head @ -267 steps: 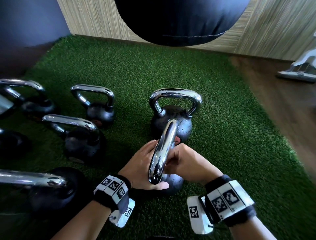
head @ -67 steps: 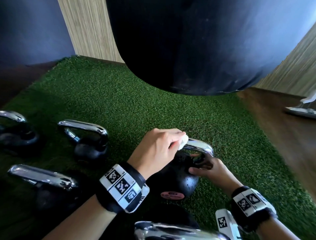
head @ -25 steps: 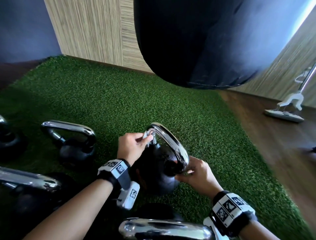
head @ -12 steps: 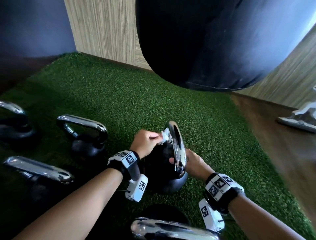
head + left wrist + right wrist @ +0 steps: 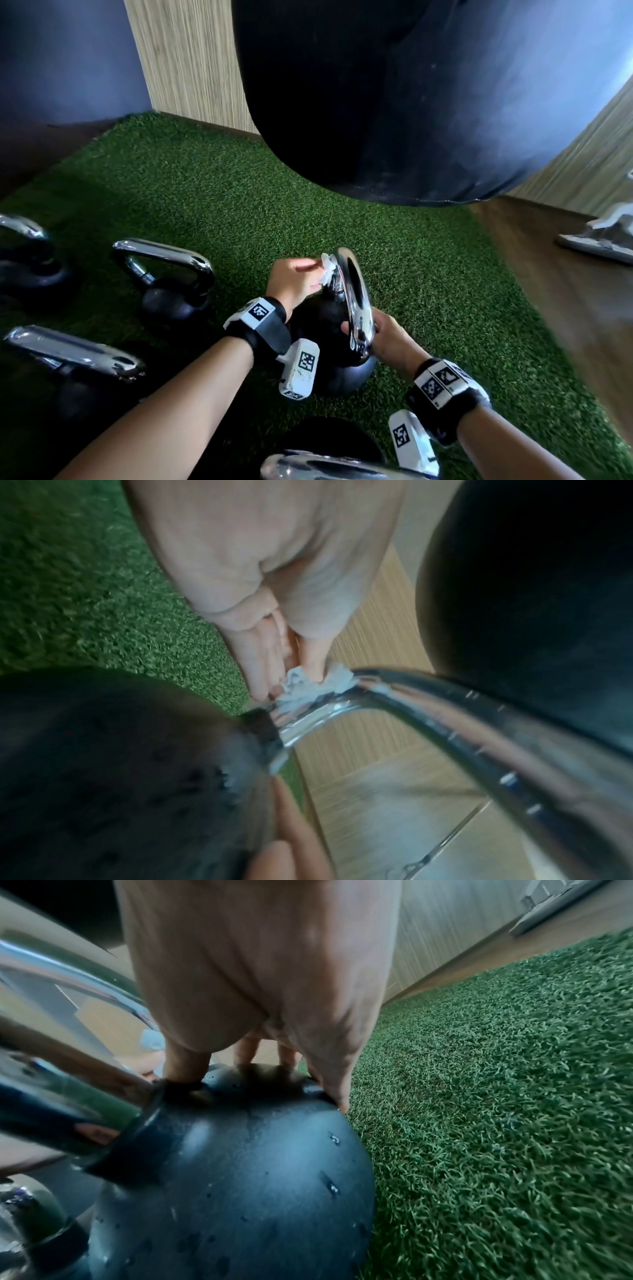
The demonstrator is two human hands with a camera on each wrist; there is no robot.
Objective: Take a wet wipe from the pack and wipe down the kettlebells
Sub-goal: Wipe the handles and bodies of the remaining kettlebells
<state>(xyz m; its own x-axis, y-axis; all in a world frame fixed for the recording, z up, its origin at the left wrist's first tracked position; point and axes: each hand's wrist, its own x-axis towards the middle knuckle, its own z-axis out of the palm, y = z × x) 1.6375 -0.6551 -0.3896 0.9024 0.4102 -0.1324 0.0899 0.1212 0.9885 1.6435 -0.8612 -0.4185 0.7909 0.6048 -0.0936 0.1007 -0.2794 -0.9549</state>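
A black kettlebell (image 5: 325, 346) with a chrome handle (image 5: 354, 301) stands on the green turf, its handle edge-on to me. My left hand (image 5: 298, 279) pinches a crumpled white wet wipe (image 5: 327, 270) against the far upper bend of the handle. In the left wrist view the wipe (image 5: 308, 685) sits between thumb and fingers (image 5: 263, 666) on the chrome handle (image 5: 445, 723), just above the ball (image 5: 103, 764). My right hand (image 5: 385, 339) grips the top of the ball (image 5: 240, 1177), with its thumb (image 5: 185, 1066) by the handle's base. No wipe pack is in view.
A big dark punching bag (image 5: 411, 102) hangs close above the turf. More kettlebells stand at the left (image 5: 171, 284) (image 5: 27, 253) (image 5: 75, 359) and one at the bottom edge (image 5: 342, 466). Wooden floor (image 5: 565, 308) with a white mop head (image 5: 603, 240) lies on the right.
Over the last second the kettlebell has turned so its handle faces me edge-on. My left hand has slid the wipe up the handle's far leg to the top bend.
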